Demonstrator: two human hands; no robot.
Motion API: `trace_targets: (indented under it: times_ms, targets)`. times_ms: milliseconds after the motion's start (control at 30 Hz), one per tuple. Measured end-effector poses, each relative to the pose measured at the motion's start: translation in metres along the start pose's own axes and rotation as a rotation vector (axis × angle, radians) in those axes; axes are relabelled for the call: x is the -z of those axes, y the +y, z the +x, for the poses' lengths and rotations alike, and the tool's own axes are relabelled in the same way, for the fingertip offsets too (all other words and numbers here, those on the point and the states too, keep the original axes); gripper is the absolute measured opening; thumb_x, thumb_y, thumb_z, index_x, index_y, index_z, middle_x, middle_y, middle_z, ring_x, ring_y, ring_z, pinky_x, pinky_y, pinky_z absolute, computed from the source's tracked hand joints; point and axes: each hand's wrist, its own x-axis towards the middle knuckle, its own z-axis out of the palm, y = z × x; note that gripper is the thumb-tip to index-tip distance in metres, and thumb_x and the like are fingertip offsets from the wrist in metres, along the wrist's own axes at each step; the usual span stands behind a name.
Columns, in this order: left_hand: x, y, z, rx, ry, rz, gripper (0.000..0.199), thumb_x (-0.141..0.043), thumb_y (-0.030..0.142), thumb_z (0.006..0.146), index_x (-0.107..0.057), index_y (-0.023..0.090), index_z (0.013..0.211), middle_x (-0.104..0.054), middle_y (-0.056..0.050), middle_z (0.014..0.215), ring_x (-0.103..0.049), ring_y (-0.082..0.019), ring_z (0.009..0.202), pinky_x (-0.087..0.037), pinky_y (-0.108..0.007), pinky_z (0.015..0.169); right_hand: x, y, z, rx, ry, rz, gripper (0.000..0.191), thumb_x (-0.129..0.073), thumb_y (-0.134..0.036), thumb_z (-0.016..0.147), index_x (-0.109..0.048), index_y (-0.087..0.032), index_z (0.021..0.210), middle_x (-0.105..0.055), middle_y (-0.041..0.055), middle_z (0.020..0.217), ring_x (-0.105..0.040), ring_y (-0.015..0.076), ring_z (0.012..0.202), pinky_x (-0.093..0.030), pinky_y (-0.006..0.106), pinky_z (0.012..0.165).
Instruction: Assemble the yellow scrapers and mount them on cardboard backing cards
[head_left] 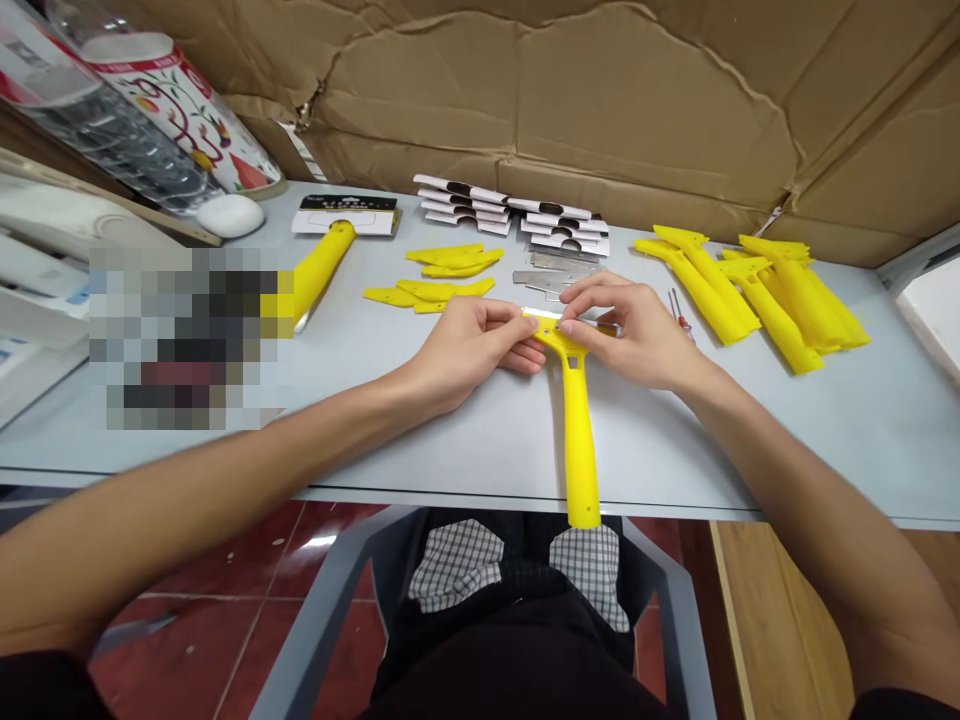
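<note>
A person works bare-handed at a pale desk [337, 440], bringing both hands to the head of a yellow scraper [579, 430]. The scraper lies between the arms, its handle pointing back toward the worker's lap and its end reaching the desk's near edge. The left hand [476, 350] pinches one side of the head, thumb on top; the right hand [637, 330] holds the other side in a narrow pinch, beside a metal strip [541, 312] along the top. A slim tool [606, 328] shows beneath the right hand; whether it is gripped, I cannot tell.

The piece in hand looks partly put together, strip in place but no card on it. To the left, one yellow handle [321, 268] already wears a printed card [345, 218], seemingly a finished one. More appears left than done: loose yellow plates [446, 292], bare blades [559, 278] and folded white cards [551, 207] lie beyond the hands, while a pile of spare handles [780, 318] sits to the right, near a red-handled screwdriver [684, 325]. A blurred patch hides part of the desk's left side.
</note>
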Motion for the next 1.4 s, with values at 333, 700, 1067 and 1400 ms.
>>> trace_targets:
  times_ms: [333,700,1067,1400]
  targets:
    - [0.0,0.001,-0.001,-0.005,-0.039,-0.013,0.022,-0.074,0.02,0.1,-0.078,0.01,0.08,-0.082,-0.01,0.078,-0.078,-0.015,0.065,-0.067,-0.024,0.07,-0.007,0.009,0.001,0.144,0.101,-0.082,0.012,-0.073,-0.03,0.091,-0.08,-0.022,0.088,-0.078,0.0087,0.11,-0.072,0.0236,0.098,-0.057,0.037,0.076]
    - [0.002,-0.001,0.0,-0.016,-0.045,-0.019,0.023,-0.073,0.02,0.099,-0.077,0.01,0.079,-0.082,-0.011,0.079,-0.078,-0.016,0.066,-0.068,-0.026,0.07,-0.004,0.01,-0.002,0.26,0.124,-0.159,0.029,-0.06,-0.01,0.087,-0.083,-0.023,0.097,-0.079,0.0066,0.109,-0.074,0.0219,0.097,-0.058,0.034,0.072]
    - [0.002,0.001,-0.001,0.001,-0.033,-0.009,0.02,-0.073,0.021,0.098,-0.078,0.01,0.081,-0.082,-0.011,0.078,-0.078,-0.016,0.065,-0.069,-0.028,0.074,-0.005,0.008,-0.004,0.312,0.096,-0.191,0.032,-0.059,-0.008,0.089,-0.083,-0.025,0.1,-0.079,0.0061,0.112,-0.075,0.0239,0.102,-0.059,0.042,0.089]
    - [0.002,0.001,0.0,0.007,-0.035,-0.01,0.023,-0.072,0.019,0.1,-0.078,0.011,0.08,-0.081,-0.01,0.076,-0.077,-0.016,0.065,-0.068,-0.028,0.074,-0.001,0.009,-0.007,0.36,0.081,-0.225,0.033,-0.058,-0.006,0.086,-0.083,-0.025,0.097,-0.076,0.0077,0.116,-0.074,0.0238,0.1,-0.057,0.041,0.086]
